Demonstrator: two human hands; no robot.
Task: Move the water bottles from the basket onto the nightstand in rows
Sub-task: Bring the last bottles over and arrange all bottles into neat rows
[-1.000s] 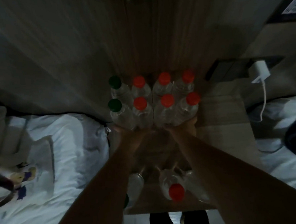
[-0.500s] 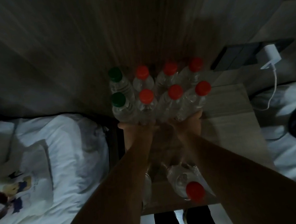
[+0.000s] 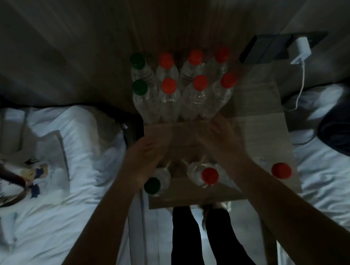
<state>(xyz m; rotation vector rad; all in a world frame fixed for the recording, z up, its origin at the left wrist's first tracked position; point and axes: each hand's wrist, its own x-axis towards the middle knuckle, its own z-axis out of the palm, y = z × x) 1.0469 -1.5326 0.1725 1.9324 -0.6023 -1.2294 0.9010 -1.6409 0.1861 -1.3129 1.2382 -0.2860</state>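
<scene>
Two rows of clear water bottles (image 3: 184, 98) stand at the back of the wooden nightstand (image 3: 260, 122), green caps at the left end, red caps on the rest. Nearer me stand a green-capped bottle (image 3: 153, 184), a red-capped bottle (image 3: 209, 175) and a second red-capped bottle (image 3: 280, 170) at the right. My left hand (image 3: 148, 154) hovers above the green-capped bottle, fingers spread, holding nothing. My right hand (image 3: 219, 132) lies just in front of the back rows, open and empty. No basket is visible.
Beds with white bedding (image 3: 57, 186) flank the nightstand on both sides. A printed tote bag (image 3: 35, 173) lies on the left bed. A white charger (image 3: 302, 50) with cable hangs at the wall on the right. My legs (image 3: 201, 236) stand before the nightstand.
Both hands have drawn back from the base of the rear bottle rows toward me and come apart. The rows stay where they were pushed.
</scene>
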